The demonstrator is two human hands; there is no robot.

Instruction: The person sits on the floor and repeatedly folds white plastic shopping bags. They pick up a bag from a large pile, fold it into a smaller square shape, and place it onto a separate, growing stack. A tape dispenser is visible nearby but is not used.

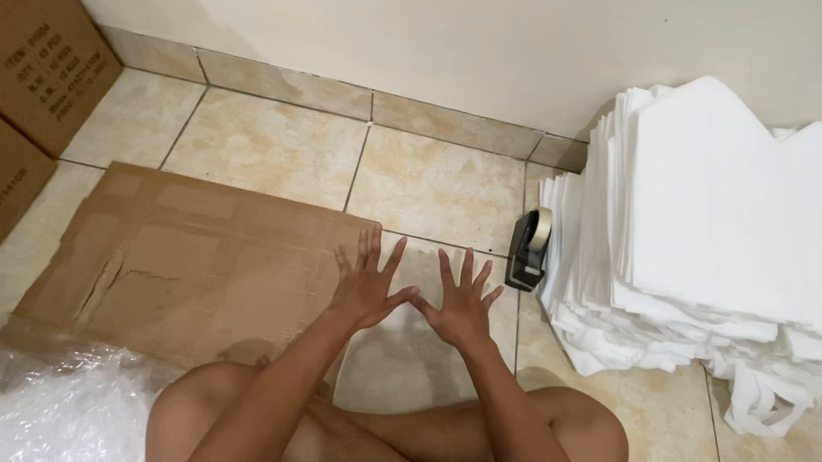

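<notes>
Hands (415, 297) spread above flattened cardboard (187, 265)

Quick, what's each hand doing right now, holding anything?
Left hand: open, fingers spread, holding nothing, above the flattened cardboard.
Right hand: open, fingers spread, holding nothing, above the tiled floor.

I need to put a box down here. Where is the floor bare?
Bare tiles lie between the flat cardboard and the wall. The right is crowded: white bags, a tape dispenser. Plastic wrap fills the lower left.
</notes>
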